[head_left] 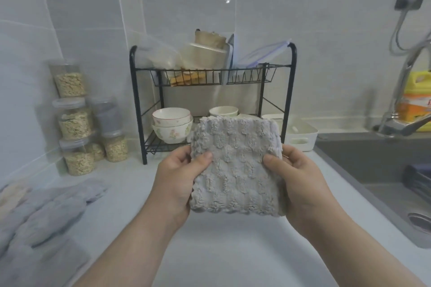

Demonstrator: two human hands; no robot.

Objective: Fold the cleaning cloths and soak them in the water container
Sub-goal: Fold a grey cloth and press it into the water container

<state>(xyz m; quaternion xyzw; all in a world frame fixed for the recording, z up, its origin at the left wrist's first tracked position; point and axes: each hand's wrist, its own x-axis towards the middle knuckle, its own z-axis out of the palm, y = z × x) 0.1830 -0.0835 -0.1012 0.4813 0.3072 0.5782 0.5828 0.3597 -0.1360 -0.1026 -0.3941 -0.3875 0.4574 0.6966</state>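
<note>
A folded grey fluffy cleaning cloth (235,165) is held up above the white counter (221,251). My left hand (177,182) grips its left edge with the thumb on the front. My right hand (300,184) grips its right edge the same way. More grey cloths (44,212) lie in a loose pile on the counter at the far left. A white rectangular container (300,137) stands behind the cloth, to the right of the rack; its inside is hidden from me.
A black wire rack (210,81) with bowls (172,128) and lids stands at the back. Stacked jars of grain (74,123) fill the left corner. A grey sink (382,170) lies to the right, with a faucet (405,123) and a yellow detergent bottle (417,100).
</note>
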